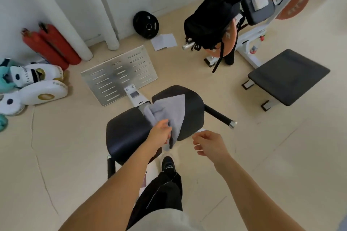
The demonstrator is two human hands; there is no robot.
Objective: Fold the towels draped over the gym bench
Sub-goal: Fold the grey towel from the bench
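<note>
From the head view, I have one grey towel draped over the gap between the two black pads of the worktop, most of it lying on the far pad and a tail hanging down the near edge. My left hand pinches that towel at its near left fold, so this grip is closed on cloth. My right hand hovers just right of the towel, fingers loosely curled and holding nothing that I can make out; a pale strip shows by the fingertips, but I cannot tell what it is.

To do this step well, I judge the right hand should take the opposite corner, then both lift the towel clear of the pads and pull it flat before folding, because it is bunched where the left hand holds it.

Around the towel: a slotted metal plate lies on the floor beyond it, a black weight plate leans at the wall further back, and a second bench pad stands well to its right. My own shoe is directly below the hanging tail. The handle bar sticking out right of the towel could snag the cloth.
</note>
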